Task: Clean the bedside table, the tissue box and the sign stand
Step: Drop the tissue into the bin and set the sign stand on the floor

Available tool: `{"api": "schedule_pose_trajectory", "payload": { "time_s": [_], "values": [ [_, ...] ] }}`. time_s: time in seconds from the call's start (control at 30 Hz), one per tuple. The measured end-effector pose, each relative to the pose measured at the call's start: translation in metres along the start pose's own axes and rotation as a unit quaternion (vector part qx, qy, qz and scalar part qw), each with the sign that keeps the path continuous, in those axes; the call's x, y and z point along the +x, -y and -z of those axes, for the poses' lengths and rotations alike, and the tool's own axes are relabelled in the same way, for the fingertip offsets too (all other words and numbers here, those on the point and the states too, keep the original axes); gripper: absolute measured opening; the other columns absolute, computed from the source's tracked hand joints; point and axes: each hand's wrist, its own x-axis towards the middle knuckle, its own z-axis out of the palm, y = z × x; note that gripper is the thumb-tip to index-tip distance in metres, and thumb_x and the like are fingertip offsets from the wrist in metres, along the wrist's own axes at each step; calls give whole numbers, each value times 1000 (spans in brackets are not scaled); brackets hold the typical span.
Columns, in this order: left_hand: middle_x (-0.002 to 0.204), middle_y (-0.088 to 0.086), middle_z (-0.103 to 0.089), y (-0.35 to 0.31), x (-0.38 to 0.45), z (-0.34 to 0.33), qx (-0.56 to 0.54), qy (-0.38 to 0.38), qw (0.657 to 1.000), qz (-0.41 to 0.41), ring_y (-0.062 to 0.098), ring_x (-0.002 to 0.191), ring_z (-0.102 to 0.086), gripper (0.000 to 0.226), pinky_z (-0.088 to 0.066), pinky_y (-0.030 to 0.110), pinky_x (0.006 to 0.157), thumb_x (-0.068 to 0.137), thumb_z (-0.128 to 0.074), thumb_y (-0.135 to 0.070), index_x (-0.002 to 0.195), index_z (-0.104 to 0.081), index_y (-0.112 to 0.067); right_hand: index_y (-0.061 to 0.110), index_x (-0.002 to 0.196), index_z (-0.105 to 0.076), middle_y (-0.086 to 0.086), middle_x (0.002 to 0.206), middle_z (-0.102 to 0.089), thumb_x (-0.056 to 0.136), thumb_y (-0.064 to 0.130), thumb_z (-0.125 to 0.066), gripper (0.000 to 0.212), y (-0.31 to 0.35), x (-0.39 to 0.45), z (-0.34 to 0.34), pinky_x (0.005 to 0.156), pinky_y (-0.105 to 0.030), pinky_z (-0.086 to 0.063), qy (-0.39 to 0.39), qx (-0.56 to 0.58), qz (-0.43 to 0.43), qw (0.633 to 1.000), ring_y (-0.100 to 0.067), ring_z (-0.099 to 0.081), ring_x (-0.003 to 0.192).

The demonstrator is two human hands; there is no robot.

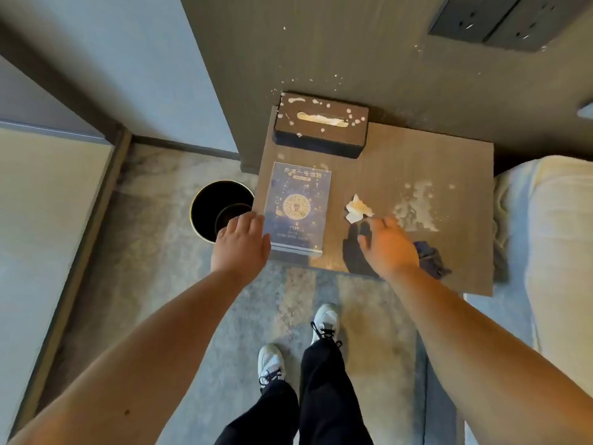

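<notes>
I see the tissue box (321,125) at the back of the bedside table (449,162), one tissue in its slot, and the sign stand (298,207) before it. The round bin (221,207) on the floor looks empty. Left hand (240,244) and right hand (388,245) have fingers spread, holding nothing.

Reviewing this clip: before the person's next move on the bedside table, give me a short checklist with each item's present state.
1. Right hand free to pick up the crumpled tissue: ok, open, just short of it.
2. Left hand empty: ok, open beside the sign stand.
3. Cloth within reach: ok, lies on the table beside the right hand.
4. Bin ready for waste: ok, open on the floor left of the table.
5. Table top clean: not ok, white residue patch.
6. Tissue box clean: not ok, white splatter on top.
</notes>
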Motion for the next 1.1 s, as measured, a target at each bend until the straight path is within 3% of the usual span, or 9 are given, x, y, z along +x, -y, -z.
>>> {"api": "schedule_pose_trajectory", "payload": {
  "time_s": [0.17,0.3,0.4,0.5,0.63,0.83,0.9,1.0,1.1],
  "values": [
    [139,12,-50,28,47,-51,-78,-1,991,105,35,125,-48,43,-46,48,98,101,-37,-32,137,-46,-11,13,135,-46,-17,128,-45,95,38,-54,48,-9,66,-37,83,-45,-48,-18,27,-22,999,-43,-55,107],
    [141,8,-50,49,74,-79,-142,14,973,184,31,123,-53,45,-50,44,87,103,-33,-37,141,-44,-16,15,131,-54,-16,121,-51,95,32,-57,40,-15,101,-54,73,-41,-49,-43,-2,31,999,-43,-59,92],
    [128,6,-60,57,81,-101,-205,42,959,191,30,110,-61,40,-51,40,81,102,-34,-40,129,-53,-19,11,121,-64,-14,111,-55,90,20,-65,33,-19,110,-62,64,-39,-51,-72,28,66,995,-41,-61,79],
    [118,5,-62,56,80,-113,-280,40,935,214,26,104,-61,39,-50,41,85,102,-33,-42,121,-58,-19,10,116,-68,-13,105,-54,84,13,-72,32,-25,109,-64,60,-39,-53,-107,27,100,989,-35,-61,79],
    [119,2,-59,54,80,-118,-292,31,930,223,24,99,-61,40,-51,41,84,102,-31,-43,120,-59,-21,7,116,-69,-12,104,-52,85,14,-71,31,-18,113,-51,67,-29,-42,-130,55,109,984,-30,-59,82],
    [118,1,-59,56,81,-120,-286,24,933,218,22,99,-62,39,-51,38,81,103,-31,-43,120,-60,-22,15,122,-61,-9,120,-57,91,27,-64,33,87,159,-16,67,-16,-40,-73,91,210,971,-15,-54,93],
    [118,1,-59,56,81,-121,-284,22,934,217,23,100,-62,40,-51,39,82,102,-31,-44,120,-59,-23,18,118,-60,-6,119,-61,93,31,-63,29,132,183,-20,70,-24,-46,-39,52,271,960,-19,-59,98],
    [119,0,-60,58,80,-124,-284,24,933,218,22,101,-62,40,-51,38,81,102,-31,-45,121,-59,-23,15,108,-63,-8,108,-65,91,29,-62,22,190,209,-37,67,-30,-42,-13,8,348,937,-27,-60,93],
    [119,-2,-59,59,81,-126,-288,24,932,219,21,101,-61,41,-51,38,81,101,-30,-47,121,-59,-24,16,109,-63,-8,103,-68,94,35,-57,25,232,226,-56,72,-34,-40,-13,-85,374,923,-29,-57,96]
  ]
}}
